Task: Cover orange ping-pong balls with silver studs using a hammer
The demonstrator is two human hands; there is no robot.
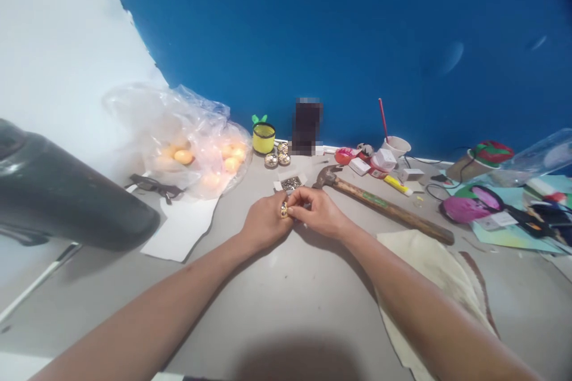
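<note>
My left hand (267, 221) and my right hand (319, 212) meet above the table, both closed, with fingertips touching. A gold, dark-spotted ring-like piece (283, 209) shows at the fingers of my left hand; I cannot tell whether it is worn or held. The thumb and forefinger of my right hand pinch right beside it, and whatever lies between them is too small to make out. Just beyond my fingers stands a small open white box (291, 183) of tiny shiny metal pieces. Several gold studded balls (271, 160) rest farther back.
A claw hammer (379, 201) lies to the right, beyond a cream cloth (420, 274). Clear bags of orange-yellow round things (183, 157), sunglasses (156, 186) and a large dark cylinder (75, 184) occupy the left. Along the blue wall are a yellow pot (263, 138) and a paper cup (397, 146).
</note>
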